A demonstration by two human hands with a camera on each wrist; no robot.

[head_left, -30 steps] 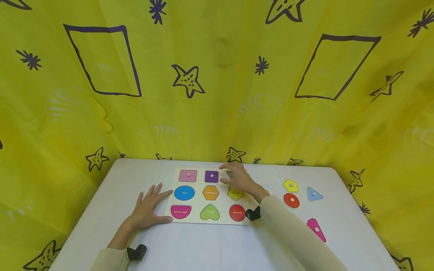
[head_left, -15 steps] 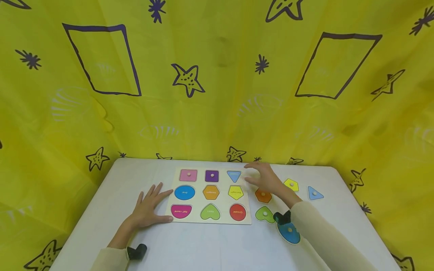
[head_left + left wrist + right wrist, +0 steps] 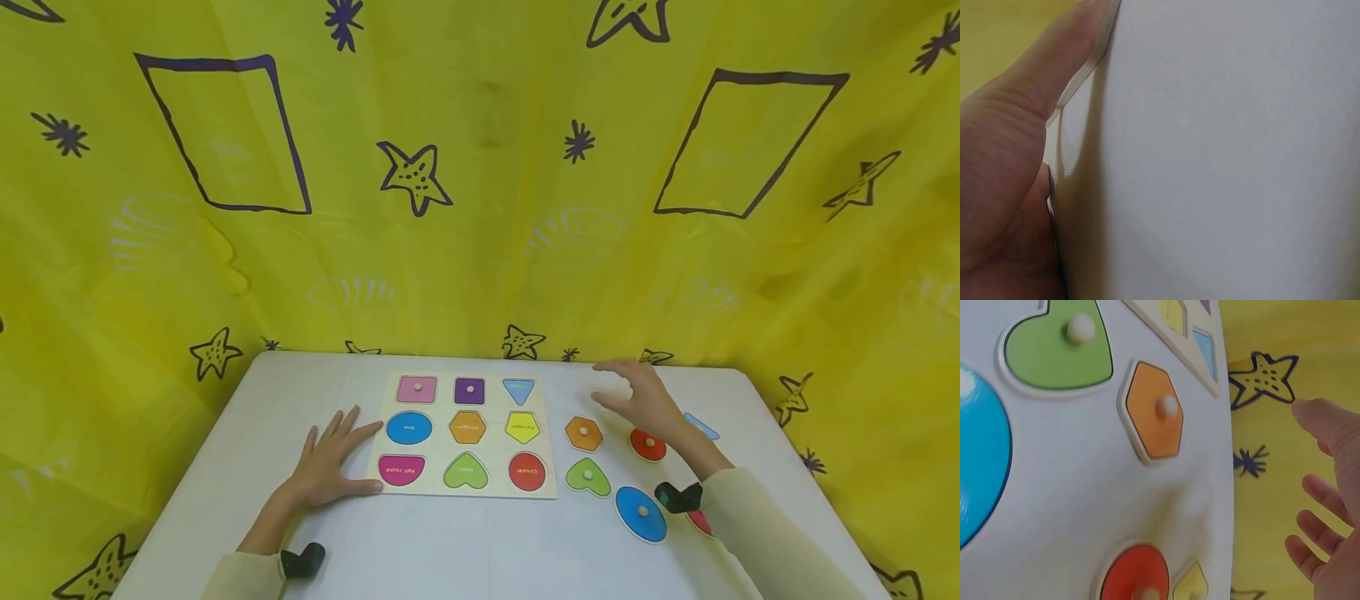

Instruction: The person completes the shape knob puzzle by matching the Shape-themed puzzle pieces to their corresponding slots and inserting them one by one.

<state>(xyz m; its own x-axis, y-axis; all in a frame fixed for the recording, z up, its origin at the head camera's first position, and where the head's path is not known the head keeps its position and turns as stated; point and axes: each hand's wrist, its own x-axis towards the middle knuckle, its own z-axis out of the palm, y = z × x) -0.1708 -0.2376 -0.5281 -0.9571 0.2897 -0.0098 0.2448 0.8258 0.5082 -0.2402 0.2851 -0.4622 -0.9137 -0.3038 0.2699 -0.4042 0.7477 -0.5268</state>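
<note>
My left hand (image 3: pixel 326 467) rests at the left edge of a pale shape puzzle board (image 3: pixel 495 429), fingers spread, thumb and index finger touching it. In the left wrist view, the thumb (image 3: pixel 1041 69) lies along the board's edge. My right hand (image 3: pixel 645 404) hovers over the loose pieces at the right, thumb and index finger apart, holding nothing. Below it lies a red circle piece (image 3: pixel 648 444). A yellow pentagon piece (image 3: pixel 1191 584), hidden by the hand in the head view, shows in the right wrist view. A pink rectangle (image 3: pixel 417 389) and a purple square (image 3: pixel 469 391), both knobbed, sit in the board.
Right of the board lie an orange hexagon (image 3: pixel 583 433), a green heart (image 3: pixel 588 477) and a blue oval (image 3: pixel 641 513), all knobbed. A light blue triangle (image 3: pixel 701 426) and a magenta piece (image 3: pixel 699 522) are partly covered by the right arm. A yellow curtain (image 3: pixel 480 275) hangs behind the table.
My right hand has moved right, from over the board's upper right corner to above the loose pieces, uncovering the orange hexagon, green heart and blue oval. The left hand stays put.
</note>
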